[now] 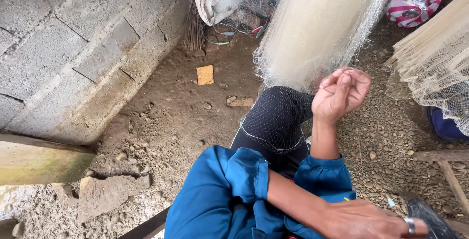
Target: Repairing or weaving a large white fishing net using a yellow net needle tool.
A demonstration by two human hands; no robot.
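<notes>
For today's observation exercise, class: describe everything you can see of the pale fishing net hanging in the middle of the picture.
The fishing net is a fine, cream-white mesh that looks like thin nylon line. It hangs bunched in a thick, slanting bundle from above the frame, its lower edge loose and frayed-looking. A layer of it drapes over the person's dark-clad knee, showing as a grid against the fabric. The raised hand, fingers curled, is at its lower edge, seemingly pinching a strand.

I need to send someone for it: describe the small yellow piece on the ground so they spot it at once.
Start at the grey block wall and follow its foot toward the hanging white net. On the brown dirt between them lies a flat yellowish rectangular scrap, the only bright, straight-edged thing among dull rounded stones.
</notes>
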